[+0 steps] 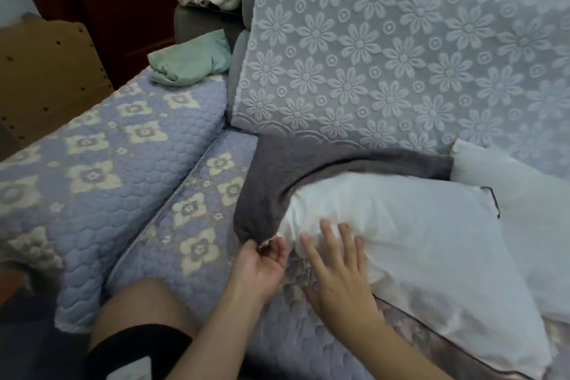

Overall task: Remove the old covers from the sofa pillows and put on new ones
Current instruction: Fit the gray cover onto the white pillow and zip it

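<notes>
Grey cover (271,182) sits at frame centre on the sofa seat (197,225), pulled over only the 10 o'clock corner of the white pillow (416,225); a strip of it trails along the pillow's back edge toward 3 o'clock. Most of the pillow is bare.

Left hand (262,265) pinches the cover's lower tip between thumb and fingertips, at roughly 7 o'clock of the pillow. Right hand (336,268) lies flat, fingers spread and straight, pressing the pillow's near-left face. It holds nothing.

Handling, judged: the cover is a soft knit or fleece, light, limp, probably a bit stretchy, and it grabs cotton rather than sliding. The pillow is light and squashy, dents under the palm, has no rigid edge. Best hold on the cover looks like the hem by the opening, both sides, not mid-panel. Compress the pillow corner while feeding it.

Orientation: the pillow lies flat, long axis running from about 10 o'clock to 4 o'clock, covered corner toward the armrest (101,170). A second bare pillow (530,225) touches it at 3 o'clock. Cannot tell whether the cover is going on or coming off.
</notes>
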Action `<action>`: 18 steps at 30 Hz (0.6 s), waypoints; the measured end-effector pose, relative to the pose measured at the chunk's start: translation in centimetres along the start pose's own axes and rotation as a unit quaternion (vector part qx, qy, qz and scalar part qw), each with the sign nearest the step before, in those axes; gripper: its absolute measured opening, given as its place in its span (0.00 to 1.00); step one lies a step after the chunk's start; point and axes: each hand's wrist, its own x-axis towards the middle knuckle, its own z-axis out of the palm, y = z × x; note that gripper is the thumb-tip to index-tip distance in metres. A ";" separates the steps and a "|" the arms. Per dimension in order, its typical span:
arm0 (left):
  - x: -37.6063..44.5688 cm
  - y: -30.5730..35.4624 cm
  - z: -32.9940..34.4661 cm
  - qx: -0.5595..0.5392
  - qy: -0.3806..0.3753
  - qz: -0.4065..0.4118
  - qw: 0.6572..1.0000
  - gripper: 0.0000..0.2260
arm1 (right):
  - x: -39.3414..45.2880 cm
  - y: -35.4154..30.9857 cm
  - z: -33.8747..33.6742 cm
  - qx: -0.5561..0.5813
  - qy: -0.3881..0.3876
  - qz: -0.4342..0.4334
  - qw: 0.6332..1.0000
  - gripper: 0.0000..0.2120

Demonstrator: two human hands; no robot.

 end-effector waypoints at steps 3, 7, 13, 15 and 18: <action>-1.7 0.5 0.6 0.058 -0.063 -0.051 0.995 0.14 | 3.3 0.3 1.3 -0.068 -0.004 -0.016 0.998 0.36; -2.4 -0.5 1.0 0.117 -0.064 -0.059 0.989 0.17 | 9.0 2.4 -0.7 -0.091 0.012 -0.009 0.996 0.33; 1.1 -2.5 -1.1 0.193 0.047 0.002 0.980 0.12 | 5.8 3.4 0.1 -0.055 -0.056 -0.185 0.980 0.37; 1.2 -2.3 -2.8 0.242 0.062 0.028 0.968 0.07 | 4.3 4.4 1.1 0.002 -0.061 -0.145 0.988 0.35; 0.7 -1.4 -6.2 0.415 0.159 0.246 0.861 0.09 | 3.4 3.4 0.9 0.083 -0.053 -0.085 0.992 0.22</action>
